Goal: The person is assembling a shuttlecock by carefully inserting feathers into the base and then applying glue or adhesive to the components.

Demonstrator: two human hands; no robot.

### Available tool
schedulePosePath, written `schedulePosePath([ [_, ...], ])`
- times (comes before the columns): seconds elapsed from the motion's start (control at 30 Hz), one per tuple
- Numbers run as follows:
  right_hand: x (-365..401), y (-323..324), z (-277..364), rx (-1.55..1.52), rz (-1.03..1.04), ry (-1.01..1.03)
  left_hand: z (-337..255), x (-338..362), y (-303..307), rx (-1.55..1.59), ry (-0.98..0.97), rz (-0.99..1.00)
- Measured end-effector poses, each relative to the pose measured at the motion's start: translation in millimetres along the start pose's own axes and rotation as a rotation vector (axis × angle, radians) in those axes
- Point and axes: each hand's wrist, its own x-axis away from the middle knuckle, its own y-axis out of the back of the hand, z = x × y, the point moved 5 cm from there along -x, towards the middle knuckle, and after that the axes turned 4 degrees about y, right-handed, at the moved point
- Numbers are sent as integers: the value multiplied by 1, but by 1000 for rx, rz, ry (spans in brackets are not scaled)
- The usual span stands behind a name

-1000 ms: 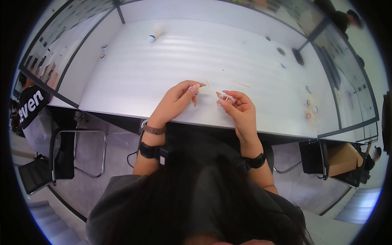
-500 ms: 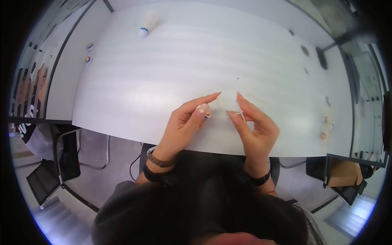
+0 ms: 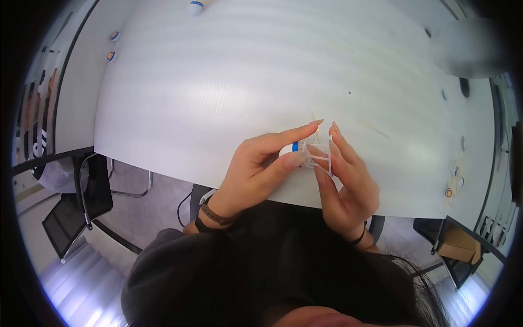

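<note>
Between the thumb and fingers of my left hand is a white shuttlecock head with a blue band, its rounded end facing left. From its right side extends a white open plastic frame, made of thin ribs and a cross bar. My right hand has its fingers closed around the wide end of this frame. Both hands are close together over the front of the table. A thin pale strip sticks up by my left fingertip; whether it is attached cannot be made out.
On the white table, a shuttlecock is cut off at the top edge. Two small round pieces lie by the left panel. More round pieces lie at right. A thin strip lies beyond my right hand.
My hands have come closer together, and the head and white frame now show plainly between them. The camera view has shifted, so the far shuttlecock sits higher, partly out of view.
</note>
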Motion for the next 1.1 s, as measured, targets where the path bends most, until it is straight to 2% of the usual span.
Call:
schedulePosePath([
  [0.13,5,3,-5,-41,2,-108,1,-1,0,-18,4,-11],
  [0.2,3,4,-4,-42,5,-38,2,-1,0,-64,-14,-27],
  [0.3,3,5,-4,-49,-10,-76,3,-2,0,-117,-29,-46],
  [0.4,6,4,-5,-74,-37,-194,5,-1,0,-63,22,-42],
  [0.47,-1,0,-7,-3,54,0,4,0,2,-62,21,-52],
  [0.5,2,-5,-10,-50,27,30,4,-1,1,-69,5,-63],
  [0.67,7,-10,-8,-15,112,28,-2,-1,-3,-22,28,-173],
  [0.73,7,-10,-7,61,192,32,3,-1,1,-37,13,-102],
  [0.8,4,-11,-5,95,254,41,4,-1,3,-60,7,-141],
  [0.93,4,-12,-1,122,248,113,1,-1,1,11,-37,-174],
  [1.0,4,-12,2,168,195,151,4,-3,2,36,-107,-125],
  [1.1,7,-13,0,191,173,220,9,-2,4,81,-37,-88],
])
